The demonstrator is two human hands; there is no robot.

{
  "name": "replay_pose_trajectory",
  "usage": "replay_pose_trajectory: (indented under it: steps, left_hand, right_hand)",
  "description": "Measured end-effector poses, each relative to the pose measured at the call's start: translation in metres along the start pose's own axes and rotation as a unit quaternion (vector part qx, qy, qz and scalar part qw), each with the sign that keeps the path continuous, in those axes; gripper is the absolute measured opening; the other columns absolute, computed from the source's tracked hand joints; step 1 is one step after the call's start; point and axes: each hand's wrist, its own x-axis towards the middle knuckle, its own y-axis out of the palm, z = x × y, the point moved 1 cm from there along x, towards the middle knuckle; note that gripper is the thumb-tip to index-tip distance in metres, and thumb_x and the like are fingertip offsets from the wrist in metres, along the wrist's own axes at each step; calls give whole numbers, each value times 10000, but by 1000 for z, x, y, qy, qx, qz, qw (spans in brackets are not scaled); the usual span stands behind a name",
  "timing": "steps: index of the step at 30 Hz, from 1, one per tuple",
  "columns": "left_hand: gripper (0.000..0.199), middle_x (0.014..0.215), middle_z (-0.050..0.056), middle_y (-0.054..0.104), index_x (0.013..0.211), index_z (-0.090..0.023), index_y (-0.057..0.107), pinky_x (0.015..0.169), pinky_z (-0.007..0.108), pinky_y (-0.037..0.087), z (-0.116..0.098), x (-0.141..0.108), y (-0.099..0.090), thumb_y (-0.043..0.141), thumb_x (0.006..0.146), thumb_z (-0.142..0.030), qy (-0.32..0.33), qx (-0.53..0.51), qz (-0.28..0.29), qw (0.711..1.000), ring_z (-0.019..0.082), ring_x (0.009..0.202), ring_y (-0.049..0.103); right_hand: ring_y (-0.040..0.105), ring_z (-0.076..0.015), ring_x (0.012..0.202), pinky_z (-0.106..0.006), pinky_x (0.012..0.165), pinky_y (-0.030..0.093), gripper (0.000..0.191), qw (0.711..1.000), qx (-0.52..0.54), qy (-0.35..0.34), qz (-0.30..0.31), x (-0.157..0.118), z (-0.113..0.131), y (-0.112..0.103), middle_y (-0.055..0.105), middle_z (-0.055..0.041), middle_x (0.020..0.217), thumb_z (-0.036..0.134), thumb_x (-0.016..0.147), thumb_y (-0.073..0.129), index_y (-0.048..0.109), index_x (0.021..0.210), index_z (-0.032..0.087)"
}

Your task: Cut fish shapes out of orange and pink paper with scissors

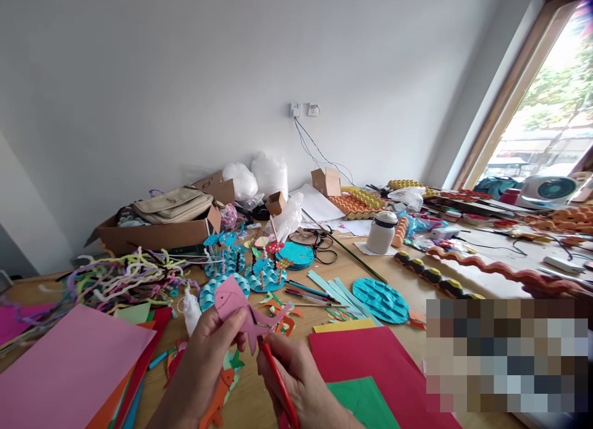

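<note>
A piece of pink paper (pixel 228 298) with a fish outline drawn on it is pinched between the thumb and fingers of my left hand (pixel 215 336). My right hand (pixel 296 370) grips red-handled scissors (pixel 279 379), whose blades meet the paper near the fish's tail. A partly cut strip hangs off to the right. Below my hands lies an orange paper fish (pixel 217 398), partly hidden by my left wrist. Orange and green paper scraps (pixel 287 324) lie behind the scissors. A white glue bottle (pixel 191 311) stands just left of my left hand.
Pink sheets (pixel 74 367) lie at left, red (pixel 370 367) and green sheets (pixel 364 404) at right. Pipe cleaners (pixel 134 280) heap at back left. Blue discs with paper fish (pixel 264 274) stand ahead. Further back are a cardboard box (pixel 152 234), a white jar (pixel 382 233) and egg trays (pixel 356 203).
</note>
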Motion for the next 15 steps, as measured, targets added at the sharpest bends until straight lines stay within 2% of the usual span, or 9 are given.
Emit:
replay_pose_trajectory:
  steps: [6, 12, 15]
  left_hand:
    - [208, 482, -51, 529, 537, -205, 574, 520, 227, 402, -4, -1, 0, 667, 643, -359, 21, 22, 9, 1000, 128, 508, 463]
    - [192, 558, -47, 542, 602, -210, 578, 549, 238, 415, 3, -1, -4, 657, 677, -368, 3, 16, 15, 1000, 134, 556, 453]
    - [210, 530, -42, 533, 573, -211, 568, 536, 241, 418, 2, -2, -2, 650, 683, -370, 4, 18, 24, 1000, 139, 543, 460]
  right_hand:
    - [330, -69, 460, -172, 421, 281, 361, 999, 17, 5, 29, 2, -4, 0, 342, 68, 553, 497, 893, 413, 408, 691, 198]
    - [306, -71, 468, -169, 411, 269, 349, 999, 17, 10, 27, 2, -1, 2, 326, 66, 544, 465, 879, 431, 403, 660, 195]
    - [301, -74, 481, -176, 429, 266, 345, 999, 22, 11, 23, 1, 0, 2, 326, 65, 557, 471, 890, 422, 406, 682, 196]
